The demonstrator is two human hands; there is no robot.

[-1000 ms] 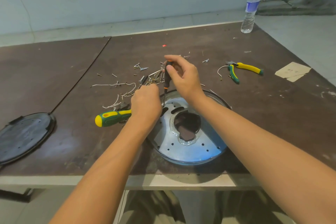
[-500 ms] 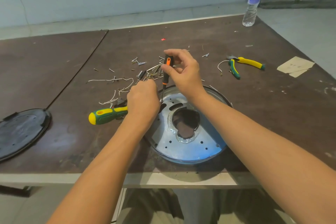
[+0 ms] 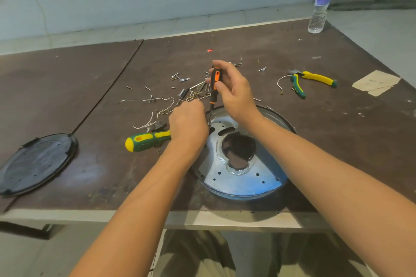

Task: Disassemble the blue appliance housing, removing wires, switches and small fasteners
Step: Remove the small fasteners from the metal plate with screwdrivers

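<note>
The round blue housing (image 3: 245, 189) lies near the table's front edge, its silvery inner plate facing up with a large hole in the middle. My right hand (image 3: 236, 94) pinches the handle of a small black-and-orange screwdriver (image 3: 215, 87). The tool stands upright with its tip on the plate by the far left rim. My left hand (image 3: 189, 123) is curled over the housing's left rim beside the shaft; its fingertips are hidden. Loose screws (image 3: 180, 77) and cut white wires (image 3: 144, 100) lie scattered just behind.
A green-and-yellow screwdriver (image 3: 146, 140) lies left of my left hand. Green-and-yellow pliers (image 3: 313, 81) sit to the right, near a paper scrap (image 3: 376, 83). A black round cover (image 3: 36, 163) rests at the left edge. A water bottle (image 3: 320, 2) stands at the far right corner.
My right fingers have shifted round the screwdriver handle, showing more of its orange part. The left hand stays at the rim. The housing has not moved.
</note>
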